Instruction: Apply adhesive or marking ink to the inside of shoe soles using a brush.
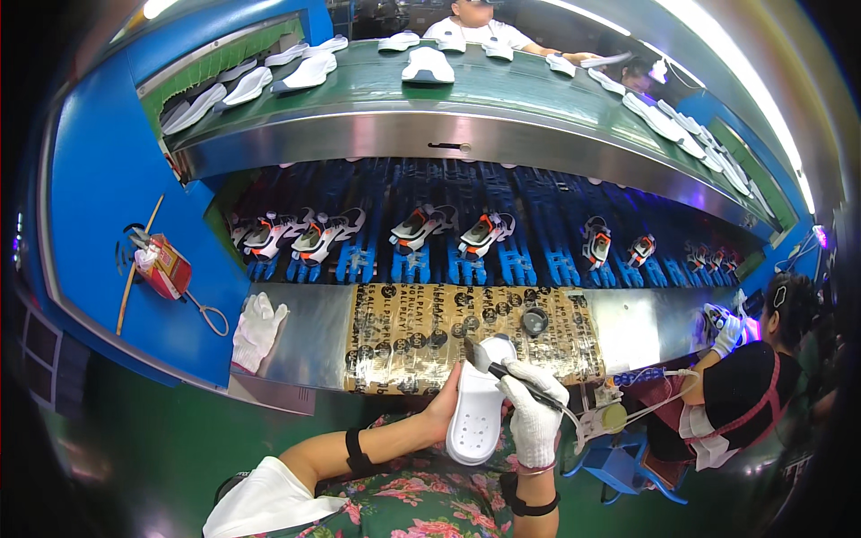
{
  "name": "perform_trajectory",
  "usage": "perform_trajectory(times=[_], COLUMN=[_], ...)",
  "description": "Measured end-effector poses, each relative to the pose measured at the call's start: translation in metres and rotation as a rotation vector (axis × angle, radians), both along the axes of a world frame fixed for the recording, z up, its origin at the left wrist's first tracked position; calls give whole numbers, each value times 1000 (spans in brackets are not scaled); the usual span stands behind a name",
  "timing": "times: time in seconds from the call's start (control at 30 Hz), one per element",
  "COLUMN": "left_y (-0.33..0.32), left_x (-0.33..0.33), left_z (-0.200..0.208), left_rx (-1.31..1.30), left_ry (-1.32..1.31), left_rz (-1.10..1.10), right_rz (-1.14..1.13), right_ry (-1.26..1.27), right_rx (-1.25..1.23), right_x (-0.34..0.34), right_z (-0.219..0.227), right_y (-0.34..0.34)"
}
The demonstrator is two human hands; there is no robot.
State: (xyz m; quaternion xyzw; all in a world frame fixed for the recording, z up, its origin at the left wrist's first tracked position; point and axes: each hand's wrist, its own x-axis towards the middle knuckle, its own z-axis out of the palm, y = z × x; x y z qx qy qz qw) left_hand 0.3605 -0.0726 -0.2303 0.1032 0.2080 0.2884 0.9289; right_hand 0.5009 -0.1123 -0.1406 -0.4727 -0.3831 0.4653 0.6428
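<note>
A white shoe sole (475,421) is held up in front of me, its hollow inner side facing me, with several small marks in the heel. My bare left hand (439,408) grips it by the left edge. My right hand (536,421), in a white knit glove, is closed round a brush (513,378) with a dark handle and a thin tube trailing off to the right. The bristles lie at the upper left edge of the sole; whether they touch it I cannot tell. Just beyond, a small dark round cup (535,320) stands on the printed brown covering (430,327) of the bench.
White work gloves (260,332) lie at the bench's left end. Behind it, shoe uppers (487,231) sit on a lower line with blue holders. White soles (428,65) ride the green upper belt (359,85). A co-worker (744,386) sits at right; another person (475,27) stands beyond the belt.
</note>
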Motion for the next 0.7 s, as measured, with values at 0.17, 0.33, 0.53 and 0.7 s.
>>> perform_trajectory(times=[0.17,0.33,0.53,0.7], left_y=[4,2,-6,-5], left_x=[3,-5,-11,-6], left_z=[18,36,41,48], left_rx=[-64,-2,68,114], left_ry=[-133,-45,-53,2], left_rz=[39,95,160,199], right_rz=[-81,-27,-37,-93], right_ry=[-133,-86,-314,-465], right_rx=[-67,-106,168,325], right_x=[5,-1,-5,-3], right_z=[9,21,13,20], right_y=[-1,-2,-4,-4])
